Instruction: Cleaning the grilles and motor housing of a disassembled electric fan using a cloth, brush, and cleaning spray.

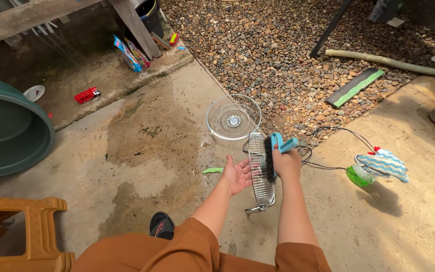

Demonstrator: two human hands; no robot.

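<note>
Grille: fan guard [261,174] stood on edge on the wet concrete floor [142,151], between both hands.
Left hand [236,175]: spread open, palm bracing the wires.
Right hand [286,163]: closed round a blue-handled scrub brush [273,153], bristles against the guard.
Advice: steady bracing and short strokes along the wires looked best.

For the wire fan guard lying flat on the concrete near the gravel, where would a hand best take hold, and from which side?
Probably the outer rim of the flat fan guard, on its near edge, reaching from the concrete side. It lies dome-like with thin wires and a small centre hub, so the rim ring looks the firmest part, and the gravel borders its far side.
</note>
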